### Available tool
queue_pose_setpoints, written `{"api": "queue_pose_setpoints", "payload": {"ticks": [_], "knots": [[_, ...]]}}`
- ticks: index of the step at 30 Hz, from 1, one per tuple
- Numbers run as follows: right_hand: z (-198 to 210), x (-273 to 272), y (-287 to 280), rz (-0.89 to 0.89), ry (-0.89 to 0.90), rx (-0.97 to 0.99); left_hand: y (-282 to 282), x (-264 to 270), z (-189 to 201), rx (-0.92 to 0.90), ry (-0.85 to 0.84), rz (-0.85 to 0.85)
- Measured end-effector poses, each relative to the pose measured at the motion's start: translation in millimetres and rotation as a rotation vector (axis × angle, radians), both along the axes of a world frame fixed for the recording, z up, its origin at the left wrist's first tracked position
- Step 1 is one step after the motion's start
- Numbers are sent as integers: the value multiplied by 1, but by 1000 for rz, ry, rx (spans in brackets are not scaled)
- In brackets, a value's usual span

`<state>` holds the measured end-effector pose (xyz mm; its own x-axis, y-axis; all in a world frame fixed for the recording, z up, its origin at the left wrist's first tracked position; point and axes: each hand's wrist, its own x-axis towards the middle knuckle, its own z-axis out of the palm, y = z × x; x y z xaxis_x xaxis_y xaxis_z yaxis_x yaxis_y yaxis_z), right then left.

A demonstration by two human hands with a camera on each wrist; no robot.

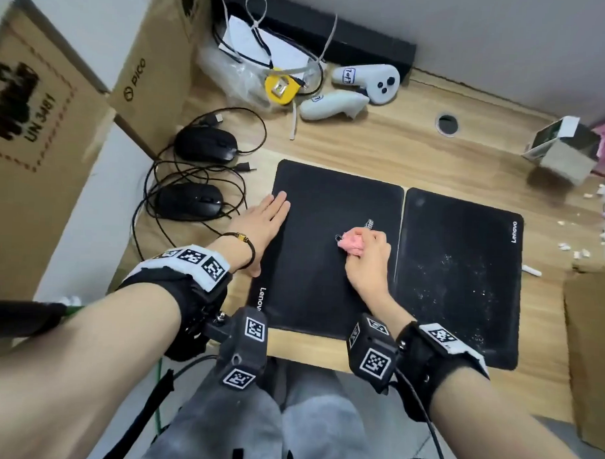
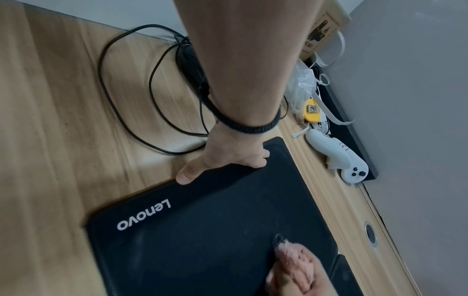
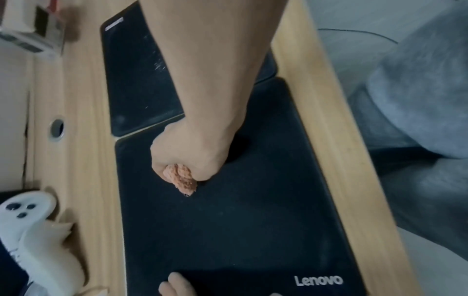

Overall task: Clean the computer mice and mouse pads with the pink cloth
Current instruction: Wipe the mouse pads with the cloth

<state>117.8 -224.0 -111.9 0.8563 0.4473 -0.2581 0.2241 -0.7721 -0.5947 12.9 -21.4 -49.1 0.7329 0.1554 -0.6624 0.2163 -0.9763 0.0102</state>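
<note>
Right hand (image 1: 365, 255) is fisting tight round the bunched pink cloth (image 1: 351, 244), cloth sticking out past the knuckles and pressing on the middle of the left mouse pad (image 1: 326, 281). Left hand (image 1: 260, 224) is lying flat, fingers straight and together, holding nothing, palm pressing the left edge of that same pad, thumb on the desk (image 1: 383, 143) side of the edge. Right mouse pad (image 1: 465, 242) is sitting just beside the left one, edges nearly touching, white specks scattered over its near half. Bits of white debris are lying on the wood right of it. Two black mice are sitting off the pads to the left: near mouse (image 1: 190, 201) and far mouse (image 1: 206, 144), well apart from the cloth, cables (image 1: 193, 172) looping around both. Farther back, two white controllers (image 1: 354, 90) are lying near the wall, a yellow tape measure (image 1: 280, 90) beside them on crumpled clear plastic bag (image 1: 231, 75) with white zip ties and paper. At far right a small open carton (image 1: 561, 147) is tilting, contents not readable. Cardboard boxes (image 1: 152, 69) are standing closed at far left, insides hidden. A round cable hole (image 1: 447, 123) is showing in the desk behind the pads.
</note>
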Motion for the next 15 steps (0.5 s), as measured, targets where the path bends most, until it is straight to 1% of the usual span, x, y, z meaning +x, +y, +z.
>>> {"api": "queue_pose_setpoints", "payload": {"ticks": [3,6,9,11,12,14,15], "knots": [[6,33,27,60,-20,61,1,0,3,-6,2,37],[6,66,54,65,-21,83,0,1,-1,-28,11,72],[-1,86,70,56,1,31,3,-2,-3,-54,14,80],[-7,85,70,37,7,-3,5,-3,0,-44,17,69],[-4,78,69,46,3,-3,6,-3,2,-32,20,62],[1,51,64,121,14,17,5,-2,4,8,33,44],[8,33,61,179,62,40,4,-1,5,31,46,35]]}}
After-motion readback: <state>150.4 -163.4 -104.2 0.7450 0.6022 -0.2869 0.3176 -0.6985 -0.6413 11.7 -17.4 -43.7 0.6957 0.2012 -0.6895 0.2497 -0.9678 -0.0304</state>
